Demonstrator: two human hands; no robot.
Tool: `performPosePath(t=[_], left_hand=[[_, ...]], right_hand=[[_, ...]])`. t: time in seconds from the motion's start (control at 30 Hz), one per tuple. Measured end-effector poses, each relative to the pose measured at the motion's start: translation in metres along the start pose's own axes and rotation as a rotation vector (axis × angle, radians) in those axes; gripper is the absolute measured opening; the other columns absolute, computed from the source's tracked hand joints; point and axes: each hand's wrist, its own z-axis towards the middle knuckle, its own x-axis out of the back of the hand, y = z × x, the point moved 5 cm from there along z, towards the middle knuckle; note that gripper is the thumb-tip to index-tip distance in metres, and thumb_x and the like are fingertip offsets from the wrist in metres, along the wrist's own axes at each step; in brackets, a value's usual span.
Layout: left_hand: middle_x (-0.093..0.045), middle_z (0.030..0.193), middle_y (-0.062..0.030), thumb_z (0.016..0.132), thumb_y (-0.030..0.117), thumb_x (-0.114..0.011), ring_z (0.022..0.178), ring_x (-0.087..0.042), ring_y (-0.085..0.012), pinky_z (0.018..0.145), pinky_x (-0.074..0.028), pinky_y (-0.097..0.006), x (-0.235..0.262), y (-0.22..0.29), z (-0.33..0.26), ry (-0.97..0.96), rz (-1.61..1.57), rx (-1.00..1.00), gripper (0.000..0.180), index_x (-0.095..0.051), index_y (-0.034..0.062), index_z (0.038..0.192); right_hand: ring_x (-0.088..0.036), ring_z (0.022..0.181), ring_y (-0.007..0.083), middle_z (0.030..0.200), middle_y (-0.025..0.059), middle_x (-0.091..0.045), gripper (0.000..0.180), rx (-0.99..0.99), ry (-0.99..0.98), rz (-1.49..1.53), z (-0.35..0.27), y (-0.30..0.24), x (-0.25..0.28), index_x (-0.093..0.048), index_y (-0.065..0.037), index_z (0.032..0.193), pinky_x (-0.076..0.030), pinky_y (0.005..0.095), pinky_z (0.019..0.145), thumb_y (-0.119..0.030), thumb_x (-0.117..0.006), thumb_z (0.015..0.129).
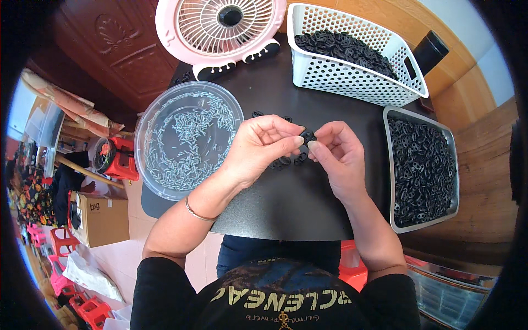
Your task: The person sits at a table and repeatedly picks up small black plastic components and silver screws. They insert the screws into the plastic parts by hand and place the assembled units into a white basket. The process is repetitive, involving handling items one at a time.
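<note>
My left hand (263, 144) and my right hand (342, 159) meet over the middle of the dark table. Between the thumb and fingertips of each, a small black plastic piece (308, 136) is pinched; its details are mostly covered by the fingers. Several loose black oval pieces (281, 163) lie on the table under and behind my hands, partly hidden by them. Left of my left hand stands a round clear plastic tub (144, 175) with many short silvery pins (190, 124) spread over its bottom. A metal tray (390, 181) full of black oval pieces (422, 170) is at the right.
A white perforated basket (352, 82) heaped with black pieces stands at the back right, a black cylinder (430, 52) behind it. A pink fan (220, 55) occupies the back left. The dark table's (286, 214) front edge is near my body. A cardboard box (107, 220) sits on the floor at left.
</note>
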Motion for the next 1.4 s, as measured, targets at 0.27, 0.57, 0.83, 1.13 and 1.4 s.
performPosePath(t=[0.27, 0.57, 0.83, 1.13, 1.4], left_hand=[[-0.062, 0.08, -0.0047, 0.078, 0.0, -0.06, 0.072, -0.057, -0.0078, 0.066, -0.046, -0.02, 0.002, -0.003, 0.0, 0.024, -0.087, 0.02, 0.012, -0.06, 0.0003, 0.09], [-0.06, 0.079, -0.0034, 0.079, 0.002, -0.058, 0.07, -0.054, -0.0072, 0.064, -0.044, -0.02, 0.002, -0.004, 0.001, 0.014, -0.118, 0.059, 0.011, -0.056, 0.0007, 0.089], [-0.059, 0.078, -0.0026, 0.079, 0.002, -0.059, 0.068, -0.054, -0.0064, 0.062, -0.043, -0.019, 0.002, -0.005, 0.001, 0.008, -0.153, 0.087, 0.012, -0.054, 0.0012, 0.09], [-0.059, 0.079, -0.0015, 0.08, 0.001, -0.057, 0.07, -0.056, -0.0059, 0.064, -0.047, -0.018, 0.004, -0.009, 0.001, -0.018, -0.158, 0.156, 0.016, -0.05, 0.0048, 0.094], [-0.059, 0.08, -0.0019, 0.08, 0.0, -0.057, 0.071, -0.057, -0.0068, 0.065, -0.048, -0.019, 0.007, -0.012, 0.001, -0.023, -0.15, 0.197, 0.016, -0.048, 0.0054, 0.094]], right_hand=[[-0.053, 0.07, 0.0055, 0.078, 0.0012, -0.054, 0.023, 0.037, 0.019, -0.063, 0.0, 0.0, -0.006, -0.049, -0.002, 0.1, -0.045, 0.0185, 0.065, 0.002, -0.057, 0.078], [-0.052, 0.073, 0.0048, 0.08, 0.0009, -0.054, 0.029, 0.127, -0.029, -0.177, 0.001, 0.003, -0.007, -0.05, -0.002, 0.106, -0.044, 0.0184, 0.065, 0.004, -0.057, 0.078], [-0.053, 0.068, 0.0054, 0.077, 0.0007, -0.055, 0.03, 0.159, -0.036, -0.241, 0.001, 0.001, -0.01, -0.056, -0.001, 0.103, -0.046, 0.0198, 0.064, 0.002, -0.063, 0.074], [-0.052, 0.065, 0.005, 0.072, 0.0007, -0.056, 0.027, 0.162, 0.015, -0.322, 0.001, 0.009, -0.004, -0.059, -0.002, 0.094, -0.046, 0.0198, 0.059, -0.001, -0.069, 0.069], [-0.055, 0.064, 0.006, 0.072, 0.0025, -0.058, 0.025, 0.159, 0.028, -0.375, 0.0, 0.008, -0.004, -0.06, -0.001, 0.091, -0.047, 0.0203, 0.058, -0.002, -0.07, 0.068]])
